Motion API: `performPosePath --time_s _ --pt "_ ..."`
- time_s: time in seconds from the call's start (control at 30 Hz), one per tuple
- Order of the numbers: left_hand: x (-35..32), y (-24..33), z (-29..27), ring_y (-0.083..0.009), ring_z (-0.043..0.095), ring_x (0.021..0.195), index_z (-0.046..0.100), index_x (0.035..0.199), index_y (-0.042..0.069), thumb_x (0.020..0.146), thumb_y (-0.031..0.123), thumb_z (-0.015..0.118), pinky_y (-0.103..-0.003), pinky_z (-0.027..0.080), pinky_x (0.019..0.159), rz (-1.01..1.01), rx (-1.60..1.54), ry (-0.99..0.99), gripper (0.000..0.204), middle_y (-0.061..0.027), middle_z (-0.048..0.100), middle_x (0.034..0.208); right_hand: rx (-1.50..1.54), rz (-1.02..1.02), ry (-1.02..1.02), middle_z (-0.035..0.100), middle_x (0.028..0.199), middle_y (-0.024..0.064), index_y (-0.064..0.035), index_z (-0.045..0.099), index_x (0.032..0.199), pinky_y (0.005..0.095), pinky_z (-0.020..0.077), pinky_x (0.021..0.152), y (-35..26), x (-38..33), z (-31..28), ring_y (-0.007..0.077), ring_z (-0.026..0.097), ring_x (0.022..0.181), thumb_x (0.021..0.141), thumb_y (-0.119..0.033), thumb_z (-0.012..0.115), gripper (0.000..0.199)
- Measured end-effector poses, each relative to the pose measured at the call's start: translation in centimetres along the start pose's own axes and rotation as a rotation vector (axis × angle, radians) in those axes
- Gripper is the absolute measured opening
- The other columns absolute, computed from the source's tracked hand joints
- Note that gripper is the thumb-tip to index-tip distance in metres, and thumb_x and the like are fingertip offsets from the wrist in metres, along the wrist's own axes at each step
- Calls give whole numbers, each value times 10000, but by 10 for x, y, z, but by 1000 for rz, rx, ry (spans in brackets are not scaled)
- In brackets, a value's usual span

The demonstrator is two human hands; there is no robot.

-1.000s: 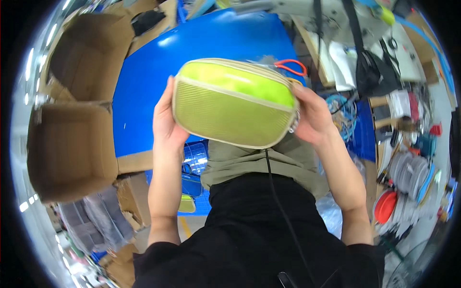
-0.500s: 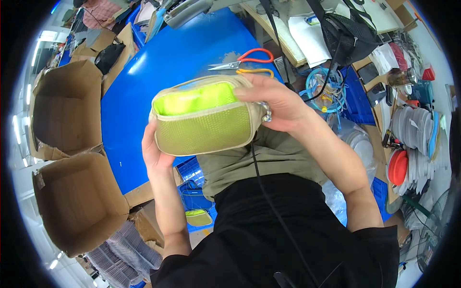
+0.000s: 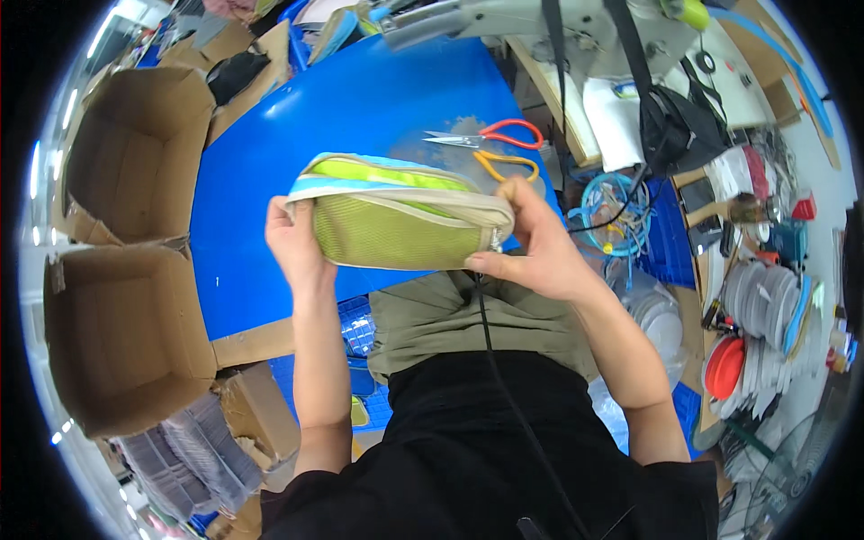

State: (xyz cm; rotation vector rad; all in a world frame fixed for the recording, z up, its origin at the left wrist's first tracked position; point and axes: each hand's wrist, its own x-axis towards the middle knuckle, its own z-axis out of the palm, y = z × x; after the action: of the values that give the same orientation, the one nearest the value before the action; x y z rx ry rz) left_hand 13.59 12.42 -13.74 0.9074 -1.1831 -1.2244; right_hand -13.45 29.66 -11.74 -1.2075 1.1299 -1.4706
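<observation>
While it is held up above the near edge of a blue table (image 3: 360, 117), the green pouch (image 3: 396, 225) lies on its side between the two hands, its long axis running left to right. It has a mesh front, a beige trim along the zip line and a light blue band along the upper left edge. The left hand (image 3: 292, 243) is clamped on the left end of the pouch, fingers wrapped behind it and the thumb at the front. The right hand (image 3: 535, 247) is closed on the right end, with the thumb and forefinger pinched at the corner where a small metal zip pull shows. The hands are apart, one at each end of the pouch.

On the table just beyond the pouch lie two pairs of scissors, one with red handles (image 3: 490, 135) and one with yellow handles (image 3: 504, 164), close together. To the left of the table stand two open cardboard boxes, a far one (image 3: 135, 153) and a near one (image 3: 117, 333). At the table's far edge is a sewing machine (image 3: 540, 22), with a black bag (image 3: 675, 126) hanging beside it. On the right, a coil of blue cord (image 3: 612, 202) lies near stacked grey discs (image 3: 760, 301) and a red disc (image 3: 724, 364).
</observation>
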Motion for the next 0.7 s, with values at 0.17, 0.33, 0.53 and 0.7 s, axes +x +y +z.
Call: performPosePath --time_s 0.17,0.33,0.53,0.7 --pt "-24 12 11 -255 623 1216 541 1390 23 1074 328 543 -393 540 995 -393 -254 22 440 -138 620 1343 -62 138 78 512 797 -40 -77 500 962 254 422 713 6 3 -6 72 483 776 839 -61 830 352" --pt "-71 51 19 -241 563 1306 466 1448 -16 949 222 728 -387 452 1103 -340 -292 -337 611 -123 575 1416 -180 105 433 504 749 -33 -57 480 778 249 377 616 55 20 -11 51 425 708 870 -44 793 326" --pt "-64 33 -3 -114 607 869 545 922 55 865 -46 728 -288 523 805 -28 301 -137 216 -12 603 915 -227 14 512 413 680 -14 -53 454 767 282 326 564 61 31 6 78 382 659 873 -47 772 336" --pt "-38 -8 -4 -54 409 439 384 774 130 902 -81 642 -236 345 364 -89 183 94 357 25 429 693 -633 -214 513 418 650 50 -40 483 767 352 359 551 42 34 20 146 399 604 852 -82 782 314"
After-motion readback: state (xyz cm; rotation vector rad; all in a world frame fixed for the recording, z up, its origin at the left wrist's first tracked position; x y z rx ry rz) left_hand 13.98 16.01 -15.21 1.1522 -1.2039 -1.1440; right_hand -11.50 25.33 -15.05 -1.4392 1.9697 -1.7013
